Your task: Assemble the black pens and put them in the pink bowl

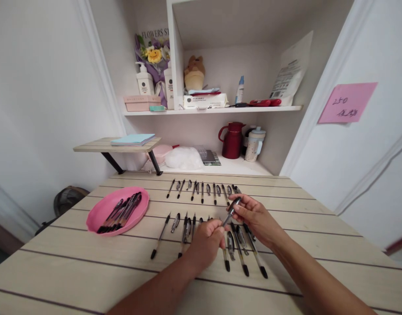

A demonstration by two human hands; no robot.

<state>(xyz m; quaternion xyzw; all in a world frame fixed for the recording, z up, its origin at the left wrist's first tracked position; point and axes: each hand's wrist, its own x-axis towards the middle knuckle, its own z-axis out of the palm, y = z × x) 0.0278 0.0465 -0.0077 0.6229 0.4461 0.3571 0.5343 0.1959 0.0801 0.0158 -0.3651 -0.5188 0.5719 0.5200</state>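
Note:
My left hand (206, 240) and my right hand (253, 216) are closed on the two ends of one black pen (231, 211), held just above the wooden table (89, 271). Under my hands lies a near row of black pens and pen parts (174, 229); some are hidden by my hands. A far row of pens and caps (202, 190) lies beyond. At the left a pink plate (99, 214) holds several black pens (122, 211).
Behind the table stand white shelves (214, 109) with a red jug (233, 140), a cup, bottles, a tissue pack, a plush toy and a flower bouquet. A small wooden stand (115, 146) carries notebooks. A pink note (347, 103) sticks on the right wall.

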